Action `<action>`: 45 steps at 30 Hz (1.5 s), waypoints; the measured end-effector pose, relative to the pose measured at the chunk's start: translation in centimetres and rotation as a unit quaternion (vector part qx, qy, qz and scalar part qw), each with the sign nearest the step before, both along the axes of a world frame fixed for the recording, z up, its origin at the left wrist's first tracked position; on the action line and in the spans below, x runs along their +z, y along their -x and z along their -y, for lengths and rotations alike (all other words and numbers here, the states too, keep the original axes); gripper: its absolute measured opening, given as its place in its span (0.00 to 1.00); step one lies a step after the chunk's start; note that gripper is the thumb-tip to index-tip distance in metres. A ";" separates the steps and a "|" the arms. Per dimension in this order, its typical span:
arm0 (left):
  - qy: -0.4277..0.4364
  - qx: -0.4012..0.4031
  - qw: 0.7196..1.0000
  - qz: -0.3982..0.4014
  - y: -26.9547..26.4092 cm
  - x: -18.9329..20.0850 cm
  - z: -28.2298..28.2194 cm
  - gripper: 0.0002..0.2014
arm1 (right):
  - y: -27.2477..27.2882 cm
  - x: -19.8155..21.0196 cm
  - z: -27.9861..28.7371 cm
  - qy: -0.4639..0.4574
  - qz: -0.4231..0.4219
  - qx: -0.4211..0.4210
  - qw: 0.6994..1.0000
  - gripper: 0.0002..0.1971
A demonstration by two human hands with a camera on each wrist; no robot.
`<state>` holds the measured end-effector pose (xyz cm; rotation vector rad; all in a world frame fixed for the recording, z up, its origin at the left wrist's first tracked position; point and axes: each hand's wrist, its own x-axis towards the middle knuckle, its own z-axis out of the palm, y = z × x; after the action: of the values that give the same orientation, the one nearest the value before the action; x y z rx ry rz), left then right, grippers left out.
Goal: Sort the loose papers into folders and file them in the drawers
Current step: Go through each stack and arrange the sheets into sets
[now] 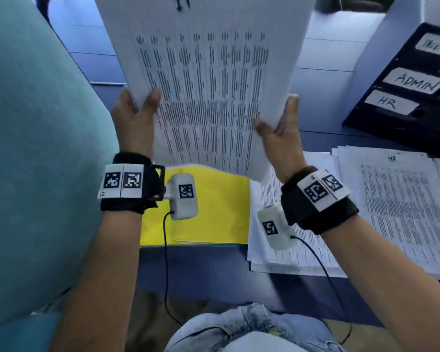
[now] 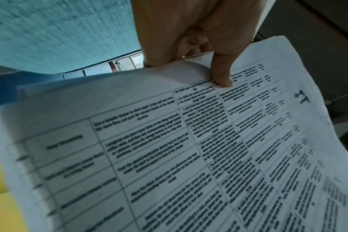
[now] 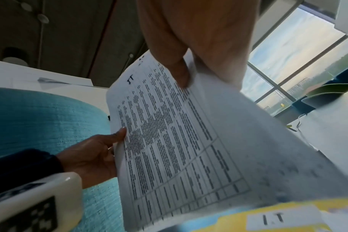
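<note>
A sheaf of printed papers (image 1: 203,80), headed "IT" in handwriting at its top edge and covered in ruled tables of small text, is held raised and upright above the worktop (image 1: 208,265), its lower edge hanging just over a yellow folder (image 1: 214,212). The left hand (image 1: 134,123) grips the sheaf's left edge, thumb laid across the printed face and fingers behind; the left wrist view confirms the thumb (image 2: 221,73) pressed on the sheet. The right hand (image 1: 281,138) grips the right edge likewise, its thumb on the face and fingers behind the pages, as the right wrist view also shows. Both grips are thus closed on the sheaf. The yellow folder lies flat on the worktop directly below, and in the right wrist view it carries a white label (image 3: 272,219) reading "I.T". To its right lies a loose stack of printed papers (image 1: 290,250), and beside that, overlapping it, a further stack (image 1: 404,207) whose top sheet is marked "HR". At the far right stands a dark drawer unit (image 1: 407,97) with white labels, two legible as "ADMIN" and "HR"; the topmost label is partly cut off. A teal upholstered chair back (image 1: 36,148) fills the left side. Both wrists wear black straps with coded markers.
</note>
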<state>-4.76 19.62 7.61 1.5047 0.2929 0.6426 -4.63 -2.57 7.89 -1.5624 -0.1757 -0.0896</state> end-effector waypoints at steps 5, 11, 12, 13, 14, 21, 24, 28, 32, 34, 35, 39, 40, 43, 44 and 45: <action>0.043 -0.002 0.999 0.004 1.5 -1.3 1.2 0.19 | 0.9 -1.7 0.3 -0.008 0.014 -0.023 1.000 0.19; 0.019 -0.024 0.999 -0.025 2.6 -1.6 2.3 0.22 | 1.1 -2.9 -0.8 -0.028 -0.008 -0.076 0.997 0.10; 0.009 -0.017 1.000 -0.010 2.5 -1.2 2.1 0.20 | 1.0 -2.5 -0.9 -0.029 0.008 -0.083 0.996 0.09; -0.003 -0.005 1.000 0.004 2.4 -0.6 1.8 0.17 | 0.9 -2.0 -0.9 -0.034 0.030 -0.087 0.995 0.10; -0.014 0.005 1.000 0.012 2.4 -0.1 1.5 0.15 | 0.8 -1.6 -0.9 -0.044 0.048 -0.088 0.994 0.10; 0.031 -0.004 0.996 -0.085 4.2 -2.7 2.1 0.13 | 3.0 -5.7 -1.8 -0.015 -0.083 -0.038 0.996 0.12; 0.017 0.006 0.994 -0.107 5.2 -2.9 2.5 0.14 | 3.2 -6.2 -1.9 0.015 -0.088 -0.045 0.995 0.13; -0.001 0.011 0.998 -0.066 4.1 0.2 2.6 0.09 | 2.4 -3.9 -0.9 0.033 -0.027 -0.069 0.997 0.07; 0.036 -0.066 0.994 -0.082 3.3 0.7 4.2 0.09 | 2.0 -3.0 1.9 0.072 -0.017 -0.141 0.987 0.09; 0.067 -0.098 0.984 -0.136 3.1 -0.7 6.1 0.09 | 2.5 -3.5 4.2 0.116 -0.037 -0.163 0.979 0.06; 0.083 -0.108 0.977 -0.165 3.1 -1.6 7.3 0.10 | 2.9 -4.1 5.4 0.140 -0.052 -0.169 0.974 0.04; 0.060 -0.128 0.950 -0.279 3.8 -6.2 12.4 0.18 | 5.0 -7.3 10.5 0.217 -0.137 -0.194 0.947 0.06; 0.045 -0.138 0.941 -0.305 4.0 -7.5 13.4 0.19 | 5.6 -8.1 11.6 0.232 -0.156 -0.199 0.939 0.07; 0.005 -0.166 0.916 -0.366 4.8 -10.9 15.9 0.20 | 7.0 -10.0 14.2 0.272 -0.199 -0.216 0.916 0.07; -0.010 -0.173 0.908 -0.380 5.1 -11.5 16.7 0.21 | 7.4 -10.5 14.9 0.286 -0.213 -0.219 0.908 0.08; -0.025 -0.179 0.903 -0.390 5.5 -11.8 17.5 0.21 | 7.7 -10.8 15.5 0.301 -0.225 -0.221 0.900 0.08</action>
<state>-10.23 2.08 -4.21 1.7559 0.5907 -0.2803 -12.29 -18.09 -2.95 -2.1729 0.5764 -0.0249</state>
